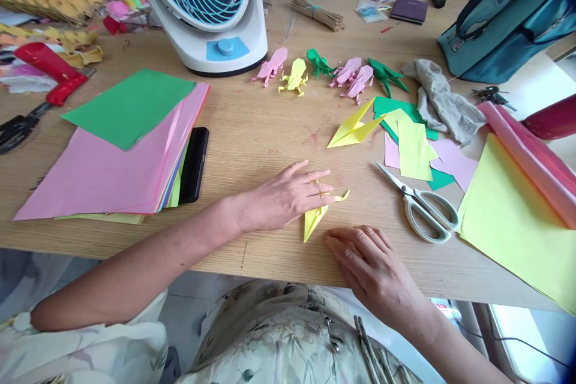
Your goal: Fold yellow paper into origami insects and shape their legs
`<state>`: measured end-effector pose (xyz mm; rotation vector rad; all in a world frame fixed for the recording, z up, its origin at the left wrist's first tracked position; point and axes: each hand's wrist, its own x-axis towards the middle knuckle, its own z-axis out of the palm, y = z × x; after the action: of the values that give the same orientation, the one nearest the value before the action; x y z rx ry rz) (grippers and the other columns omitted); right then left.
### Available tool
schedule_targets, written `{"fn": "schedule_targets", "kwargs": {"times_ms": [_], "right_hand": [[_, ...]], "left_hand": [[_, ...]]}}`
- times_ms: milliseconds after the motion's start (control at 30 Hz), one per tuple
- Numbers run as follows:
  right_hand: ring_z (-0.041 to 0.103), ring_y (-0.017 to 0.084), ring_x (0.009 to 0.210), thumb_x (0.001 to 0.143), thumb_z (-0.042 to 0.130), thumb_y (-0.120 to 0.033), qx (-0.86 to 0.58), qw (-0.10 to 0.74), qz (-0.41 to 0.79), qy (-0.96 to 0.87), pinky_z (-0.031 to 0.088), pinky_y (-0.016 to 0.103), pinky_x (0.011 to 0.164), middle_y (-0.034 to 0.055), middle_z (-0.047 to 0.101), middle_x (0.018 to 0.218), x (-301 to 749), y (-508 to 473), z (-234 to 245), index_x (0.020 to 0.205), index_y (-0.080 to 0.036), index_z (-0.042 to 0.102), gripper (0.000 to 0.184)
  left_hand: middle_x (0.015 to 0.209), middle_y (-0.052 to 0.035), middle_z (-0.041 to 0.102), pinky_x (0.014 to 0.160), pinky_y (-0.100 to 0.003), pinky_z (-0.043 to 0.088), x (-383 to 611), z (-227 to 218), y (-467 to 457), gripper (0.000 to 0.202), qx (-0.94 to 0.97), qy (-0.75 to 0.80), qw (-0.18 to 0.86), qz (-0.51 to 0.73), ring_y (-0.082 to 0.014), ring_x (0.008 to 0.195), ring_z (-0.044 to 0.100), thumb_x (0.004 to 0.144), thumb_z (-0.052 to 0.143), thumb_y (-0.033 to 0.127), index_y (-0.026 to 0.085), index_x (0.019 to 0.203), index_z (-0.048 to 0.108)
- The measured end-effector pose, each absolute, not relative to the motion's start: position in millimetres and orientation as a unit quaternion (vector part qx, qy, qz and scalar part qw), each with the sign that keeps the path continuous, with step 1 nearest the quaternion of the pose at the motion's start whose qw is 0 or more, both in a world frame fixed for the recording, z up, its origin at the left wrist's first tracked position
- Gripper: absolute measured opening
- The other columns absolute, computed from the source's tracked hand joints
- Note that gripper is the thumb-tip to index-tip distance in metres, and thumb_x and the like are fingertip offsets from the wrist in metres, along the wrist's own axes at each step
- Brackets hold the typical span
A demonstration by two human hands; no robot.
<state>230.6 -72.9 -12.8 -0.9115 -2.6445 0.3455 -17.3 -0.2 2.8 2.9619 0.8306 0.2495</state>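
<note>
Under my left hand [288, 198] lies a yellow folded paper figure [315, 221], partly covered by the fingers. That hand rests on it with the fingers stretched out and slightly spread. A thin bent limb of the figure sticks out to the right, and a pointed end faces me. My right hand [366, 258] lies at the table's front edge, just right of the figure, its fingers curled with the fingertips down on the wood. Whether anything is in them is hidden. Farther back stands another yellow folded paper piece [355, 126] with two long points.
Scissors [423, 207] lie at right by paper scraps [414, 147] and yellow sheets [517, 228]. Several folded paper frogs [294, 76] line the back, near a fan [216, 24]. Left are stacked coloured sheets [99, 174], a phone [194, 165] and a red-handled tool [63, 78].
</note>
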Motion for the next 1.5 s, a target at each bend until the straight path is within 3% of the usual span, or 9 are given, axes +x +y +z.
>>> {"fn": "schedule_targets", "kwargs": {"times_ms": [167, 300, 467, 700, 867, 967, 1067, 1500], "right_hand": [[0.056, 0.022, 0.091, 0.093, 0.051, -0.006, -0.356, 0.199, 0.132, -0.903, 0.045, 0.039, 0.080, 0.0138, 0.064, 0.108, 235.7, -70.4, -13.8, 0.116, -0.012, 0.061, 0.026], [0.056, 0.021, 0.089, 0.093, 0.055, -0.012, -0.383, 0.216, 0.129, -0.889, 0.045, 0.037, 0.078, 0.0124, 0.064, 0.108, 234.9, -70.0, -15.2, 0.114, -0.014, 0.061, 0.021], [0.056, 0.020, 0.087, 0.095, 0.056, -0.017, -0.408, 0.203, 0.104, -0.884, 0.044, 0.035, 0.077, 0.0101, 0.065, 0.103, 229.2, -66.1, -15.5, 0.111, -0.016, 0.061, 0.017], [0.052, 0.017, 0.075, 0.096, 0.053, -0.019, -0.397, 0.182, 0.030, -0.899, 0.038, 0.032, 0.068, 0.0074, 0.063, 0.087, 216.5, -51.8, -13.1, 0.093, -0.016, 0.063, 0.011], [0.051, 0.018, 0.076, 0.096, 0.052, -0.016, -0.384, 0.170, 0.018, -0.907, 0.035, 0.032, 0.068, 0.0070, 0.064, 0.088, 215.9, -47.9, -13.2, 0.095, -0.016, 0.063, 0.011], [0.052, 0.018, 0.076, 0.095, 0.052, -0.016, -0.384, 0.177, 0.025, -0.906, 0.036, 0.032, 0.068, 0.0069, 0.064, 0.087, 216.4, -47.1, -12.9, 0.092, -0.016, 0.064, 0.012], [0.052, 0.018, 0.077, 0.095, 0.053, -0.015, -0.384, 0.183, 0.034, -0.904, 0.036, 0.032, 0.068, 0.0068, 0.064, 0.086, 216.2, -46.3, -12.3, 0.090, -0.016, 0.064, 0.012], [0.051, 0.017, 0.075, 0.096, 0.053, -0.016, -0.404, 0.204, 0.068, -0.889, 0.036, 0.032, 0.069, 0.0062, 0.063, 0.085, 221.1, -47.6, -14.1, 0.086, -0.018, 0.064, 0.014]], "left_hand": [[0.118, -0.0098, 0.065, 0.114, -0.052, 0.026, -18.8, 7.2, -9.4, 0.032, 0.946, 0.313, 0.020, 0.085, -0.0249, 0.119, 0.053, 0.092, 0.055, 0.023, 0.019, 0.124, 0.058], [0.102, -0.0085, 0.064, 0.106, -0.050, 0.033, -16.7, 4.8, -24.3, 0.024, 0.926, 0.366, 0.003, 0.099, -0.0234, 0.102, 0.055, 0.094, 0.052, 0.030, 0.018, 0.113, 0.062], [0.100, -0.0078, 0.064, 0.100, -0.046, 0.036, -15.7, -2.4, -32.8, 0.024, 0.906, 0.404, 0.023, 0.122, -0.0234, 0.098, 0.055, 0.094, 0.053, 0.034, 0.018, 0.110, 0.062], [0.098, -0.0074, 0.064, 0.097, -0.044, 0.039, -15.5, -7.1, -31.7, 0.024, 0.905, 0.399, 0.037, 0.145, -0.0219, 0.095, 0.056, 0.095, 0.053, 0.033, 0.017, 0.110, 0.062], [0.109, -0.0084, 0.065, 0.095, -0.043, 0.040, -15.7, -5.2, -37.4, 0.025, 0.899, 0.399, -0.006, 0.182, -0.0234, 0.103, 0.055, 0.092, 0.057, 0.027, 0.022, 0.117, 0.062], [0.109, -0.0027, 0.069, 0.100, -0.042, 0.036, -14.2, -3.0, -43.8, 0.021, 0.906, 0.356, -0.073, 0.216, -0.0201, 0.107, 0.055, 0.090, 0.059, 0.016, 0.026, 0.108, 0.065], [0.105, 0.0000, 0.072, 0.096, -0.039, 0.035, -9.9, -3.6, -46.9, 0.018, 0.913, 0.325, -0.098, 0.225, -0.0172, 0.102, 0.057, 0.090, 0.058, 0.010, 0.023, 0.098, 0.067], [0.089, -0.0025, 0.069, 0.076, -0.035, 0.036, 6.6, -9.8, -45.1, 0.013, 0.909, 0.371, -0.059, 0.179, -0.0171, 0.079, 0.053, 0.092, 0.056, 0.014, 0.018, 0.082, 0.063]]}}
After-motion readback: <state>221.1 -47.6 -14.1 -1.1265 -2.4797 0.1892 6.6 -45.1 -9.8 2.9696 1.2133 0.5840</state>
